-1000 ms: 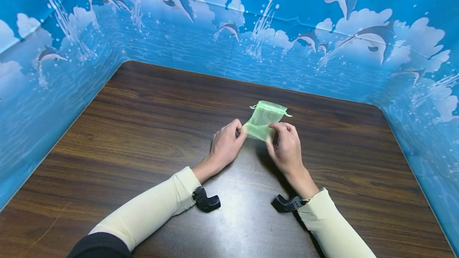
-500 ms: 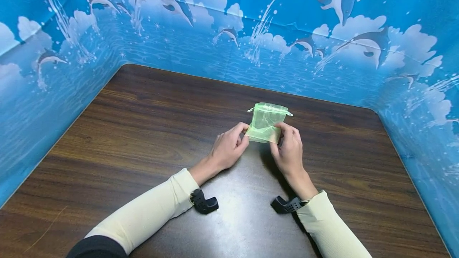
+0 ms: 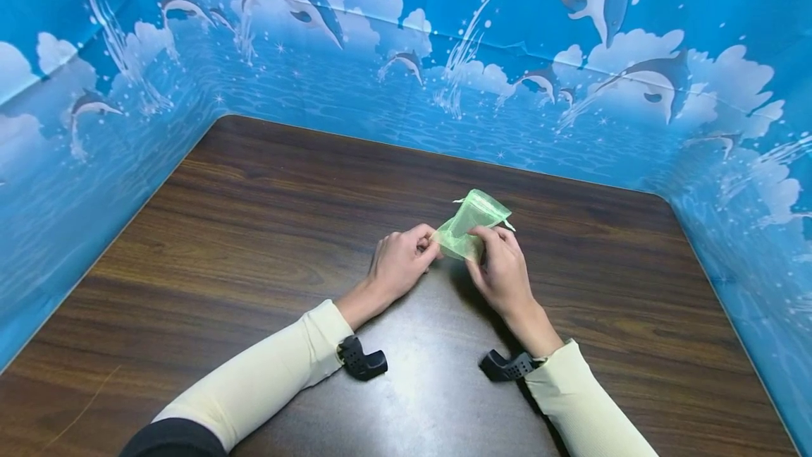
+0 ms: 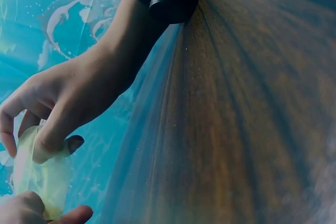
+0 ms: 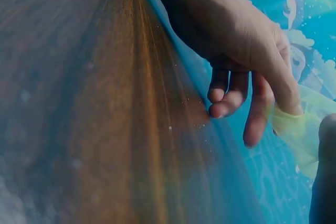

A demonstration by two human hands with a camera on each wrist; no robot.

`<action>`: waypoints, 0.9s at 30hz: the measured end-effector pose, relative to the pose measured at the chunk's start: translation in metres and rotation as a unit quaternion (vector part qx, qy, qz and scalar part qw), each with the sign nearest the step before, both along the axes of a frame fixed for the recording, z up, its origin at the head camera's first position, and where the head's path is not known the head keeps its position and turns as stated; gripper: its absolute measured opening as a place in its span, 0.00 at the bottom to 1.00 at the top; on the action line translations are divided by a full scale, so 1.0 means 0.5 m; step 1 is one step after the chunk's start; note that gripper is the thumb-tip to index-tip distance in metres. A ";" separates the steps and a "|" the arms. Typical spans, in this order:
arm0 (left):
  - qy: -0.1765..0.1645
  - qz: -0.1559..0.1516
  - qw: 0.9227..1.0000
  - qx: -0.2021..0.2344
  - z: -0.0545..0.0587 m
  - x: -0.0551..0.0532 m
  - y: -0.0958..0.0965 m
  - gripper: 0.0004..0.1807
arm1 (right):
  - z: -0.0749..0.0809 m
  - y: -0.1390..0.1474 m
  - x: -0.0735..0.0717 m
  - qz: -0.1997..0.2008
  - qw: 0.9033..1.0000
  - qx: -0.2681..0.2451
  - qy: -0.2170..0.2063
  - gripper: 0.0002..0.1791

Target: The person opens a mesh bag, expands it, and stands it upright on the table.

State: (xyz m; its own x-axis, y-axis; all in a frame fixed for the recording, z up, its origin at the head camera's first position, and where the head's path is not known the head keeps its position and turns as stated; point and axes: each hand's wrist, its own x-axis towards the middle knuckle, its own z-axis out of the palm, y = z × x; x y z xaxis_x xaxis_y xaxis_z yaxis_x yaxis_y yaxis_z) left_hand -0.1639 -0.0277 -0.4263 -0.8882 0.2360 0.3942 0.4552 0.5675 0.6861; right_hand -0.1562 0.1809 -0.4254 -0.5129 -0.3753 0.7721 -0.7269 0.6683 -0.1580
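A small sheer green drawstring pouch (image 3: 480, 210) is held between both hands over the middle of the table, its drawstring end pointing away and white cord ends sticking out at both sides. My left hand (image 3: 400, 259) pinches its near left corner between thumb and fingers. The right hand (image 3: 503, 266) pinches the near right side. Between them the fabric is folded and creased. In the left wrist view, the pouch (image 4: 52, 182) stretches from the left hand (image 4: 73, 95) down to the other hand's fingertips. The right wrist view has the pouch (image 5: 310, 129) at the right hand's (image 5: 247, 45) thumb.
The dark wood-grain table (image 3: 266, 210) extends around both hands. A blue dolphin-print cloth (image 3: 355, 90) stands around its back and sides. Black wrist cameras (image 3: 364, 358) sit at the cuffs of the pale sleeves (image 3: 273, 365).
The pouch, flat and square-on half a second ago, is now skewed and more folded, with its drawstring end slightly nearer. The right hand has shifted a little left, toward the left hand.
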 end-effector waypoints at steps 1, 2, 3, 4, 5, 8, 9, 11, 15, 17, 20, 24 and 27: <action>-0.001 0.001 1.000 -0.004 0.000 0.001 0.000 0.04 | -0.001 -0.001 0.000 0.003 1.000 0.004 0.000 0.19; -0.001 0.003 1.000 -0.010 0.000 0.001 0.000 0.03 | -0.001 -0.001 0.001 0.006 1.000 0.007 0.000 0.19; 0.000 0.005 1.000 -0.016 -0.001 0.002 0.001 0.02 | -0.002 -0.002 0.001 0.008 1.000 0.008 0.001 0.19; 0.001 0.007 1.000 -0.022 -0.001 0.002 0.001 0.02 | -0.002 -0.002 0.001 0.009 1.000 0.008 0.001 0.18; 0.002 0.010 1.000 -0.026 -0.001 0.002 0.001 0.03 | -0.001 -0.002 0.001 0.009 1.000 0.008 0.001 0.18; 0.008 0.029 0.999 -0.035 -0.001 0.001 0.002 0.06 | 0.000 -0.003 0.001 0.002 1.000 0.001 0.006 0.17; 0.011 0.038 0.999 -0.037 -0.001 0.001 0.002 0.07 | 0.001 -0.004 0.000 0.000 1.000 -0.001 0.009 0.17; 0.016 0.058 0.997 -0.045 0.000 0.001 0.002 0.08 | 0.003 -0.006 0.000 -0.008 1.000 0.003 0.011 0.17; 0.020 0.088 0.993 -0.076 0.002 0.000 0.000 0.10 | 0.008 -0.013 0.000 -0.020 1.000 0.015 0.011 0.17; 0.023 0.091 0.991 -0.098 0.002 -0.002 0.000 0.09 | 0.010 -0.016 0.000 -0.026 0.999 0.023 0.010 0.17; 0.024 0.079 0.989 -0.123 0.001 -0.003 0.000 0.06 | 0.012 -0.017 0.002 -0.033 0.999 0.027 0.006 0.16; 0.014 0.040 0.991 -0.127 0.002 -0.001 0.000 0.08 | 0.009 -0.015 0.005 -0.041 0.999 0.017 -0.004 0.16; 0.009 0.024 0.992 -0.121 0.003 0.000 0.000 0.11 | 0.006 -0.013 0.006 -0.044 0.999 0.014 -0.008 0.16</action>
State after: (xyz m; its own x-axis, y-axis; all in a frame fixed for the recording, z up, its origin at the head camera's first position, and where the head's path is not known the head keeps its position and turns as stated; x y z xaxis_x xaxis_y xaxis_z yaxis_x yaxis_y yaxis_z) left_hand -0.1636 -0.0278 -0.4250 -0.8942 0.2834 0.3465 0.4345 0.7360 0.5191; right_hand -0.1530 0.1745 -0.4227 -0.5576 -0.3485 0.7534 -0.6621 0.7341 -0.1505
